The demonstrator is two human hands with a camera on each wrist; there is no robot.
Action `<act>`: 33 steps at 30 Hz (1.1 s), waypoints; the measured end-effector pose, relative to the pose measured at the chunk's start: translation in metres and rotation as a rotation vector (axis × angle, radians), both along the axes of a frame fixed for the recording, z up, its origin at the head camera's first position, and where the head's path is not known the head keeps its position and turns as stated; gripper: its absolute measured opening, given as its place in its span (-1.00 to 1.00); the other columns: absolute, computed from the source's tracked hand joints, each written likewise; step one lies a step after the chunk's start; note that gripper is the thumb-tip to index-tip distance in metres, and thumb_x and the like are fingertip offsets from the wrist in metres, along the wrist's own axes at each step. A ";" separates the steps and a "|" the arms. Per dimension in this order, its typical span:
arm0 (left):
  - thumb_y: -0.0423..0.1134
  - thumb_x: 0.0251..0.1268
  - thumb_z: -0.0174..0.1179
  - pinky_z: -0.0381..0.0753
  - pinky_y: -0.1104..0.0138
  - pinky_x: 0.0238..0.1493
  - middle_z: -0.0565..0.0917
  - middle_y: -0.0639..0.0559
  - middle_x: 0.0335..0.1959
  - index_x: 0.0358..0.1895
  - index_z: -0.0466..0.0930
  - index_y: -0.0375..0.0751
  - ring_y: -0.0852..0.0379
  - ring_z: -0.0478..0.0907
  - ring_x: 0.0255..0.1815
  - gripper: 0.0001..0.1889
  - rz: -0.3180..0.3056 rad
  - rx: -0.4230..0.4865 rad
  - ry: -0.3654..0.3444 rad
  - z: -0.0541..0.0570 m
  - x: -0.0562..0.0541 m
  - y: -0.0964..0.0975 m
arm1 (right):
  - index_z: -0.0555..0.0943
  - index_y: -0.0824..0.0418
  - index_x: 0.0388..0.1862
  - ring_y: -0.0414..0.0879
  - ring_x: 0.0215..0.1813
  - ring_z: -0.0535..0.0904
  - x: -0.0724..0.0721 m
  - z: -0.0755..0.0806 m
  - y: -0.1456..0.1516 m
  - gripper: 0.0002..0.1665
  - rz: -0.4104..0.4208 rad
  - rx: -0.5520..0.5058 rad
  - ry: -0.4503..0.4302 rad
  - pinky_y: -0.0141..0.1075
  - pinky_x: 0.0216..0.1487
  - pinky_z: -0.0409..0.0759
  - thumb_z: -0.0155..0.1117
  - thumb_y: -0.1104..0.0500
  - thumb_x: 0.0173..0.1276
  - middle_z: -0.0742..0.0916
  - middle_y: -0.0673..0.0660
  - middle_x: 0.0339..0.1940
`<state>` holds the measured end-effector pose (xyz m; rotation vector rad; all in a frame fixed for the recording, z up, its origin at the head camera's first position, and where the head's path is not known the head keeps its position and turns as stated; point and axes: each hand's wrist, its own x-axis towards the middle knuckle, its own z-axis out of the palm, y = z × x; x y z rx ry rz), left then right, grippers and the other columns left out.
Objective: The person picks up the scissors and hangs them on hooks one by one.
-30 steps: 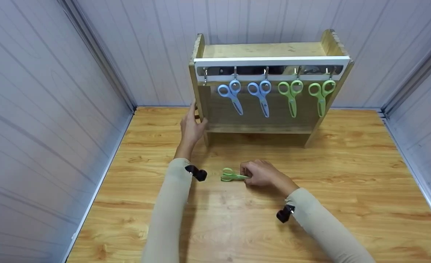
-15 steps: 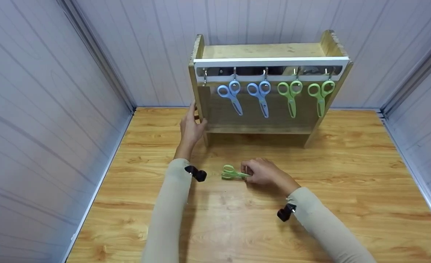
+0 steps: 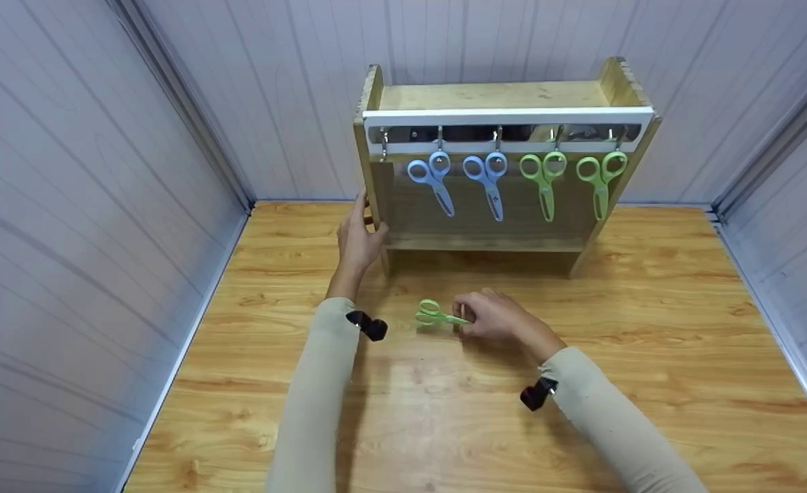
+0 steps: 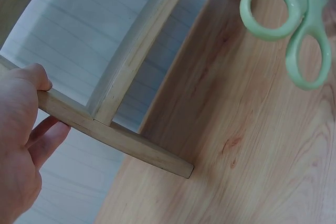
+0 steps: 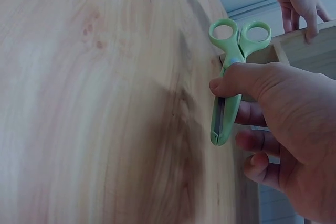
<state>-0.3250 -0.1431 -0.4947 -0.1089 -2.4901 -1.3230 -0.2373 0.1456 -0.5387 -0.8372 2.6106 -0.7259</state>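
My left hand [image 3: 360, 238] grips the left side panel of a wooden rack [image 3: 485, 242], thumb on the front edge and fingers behind. The left wrist view shows that panel [image 4: 152, 153] between thumb and fingers. A pair of green scissors [image 3: 437, 315] is pinched by my right hand [image 3: 495, 316] in front of the rack. In the right wrist view my thumb lies over the blade part of the scissors [image 5: 230, 114], below the pivot, and both handle loops point away from the hand. The scissors are raised over the wooden floor [image 5: 105, 129].
A white rail [image 3: 513, 116] with metal hooks spans the rack's top front. Two blue scissors [image 3: 491, 181] and two green scissors [image 3: 545, 185] hang from it by one loop each. The leftmost hook [image 3: 385, 145] is left of them. Panelled walls [image 3: 68, 205] enclose the floor.
My right hand has lifted the green scissors slightly and moved them a little toward the rack. My left hand stays on the side panel.
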 end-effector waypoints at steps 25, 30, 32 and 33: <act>-0.43 0.49 0.32 0.76 -0.15 0.41 0.61 -0.36 0.59 0.79 0.27 -0.18 -0.36 0.81 0.34 -0.17 0.013 -0.003 -0.005 0.001 0.002 0.001 | 0.73 0.10 -0.11 -0.20 -0.38 0.46 -0.008 0.022 0.006 -0.79 -0.053 -0.002 0.081 -0.30 -0.31 0.35 0.58 0.25 0.33 0.63 -0.10 -0.47; -0.43 0.50 0.32 0.76 -0.13 0.41 0.60 -0.34 0.60 0.80 0.25 -0.15 -0.35 0.81 0.35 -0.15 0.013 0.000 -0.011 0.001 0.001 0.001 | 0.73 0.11 -0.11 -0.19 -0.36 0.48 -0.011 0.027 0.009 -0.82 -0.055 -0.002 0.091 -0.30 -0.32 0.36 0.53 0.26 0.35 0.66 -0.06 -0.45; -0.43 0.50 0.32 0.77 -0.13 0.40 0.60 -0.35 0.60 0.80 0.26 -0.15 -0.35 0.81 0.35 -0.16 0.009 0.000 -0.010 0.001 0.000 0.001 | 0.72 0.10 -0.12 -0.19 -0.36 0.49 -0.012 0.029 0.010 -0.82 -0.058 -0.001 0.100 -0.30 -0.32 0.37 0.53 0.26 0.35 0.67 -0.06 -0.44; -0.43 0.50 0.32 0.77 -0.13 0.40 0.60 -0.35 0.60 0.80 0.26 -0.16 -0.35 0.81 0.34 -0.16 0.009 -0.003 -0.010 0.001 0.000 0.001 | 0.72 0.11 -0.12 -0.19 -0.36 0.50 -0.012 0.030 0.010 -0.82 -0.057 0.000 0.106 -0.30 -0.33 0.37 0.53 0.25 0.35 0.68 -0.05 -0.43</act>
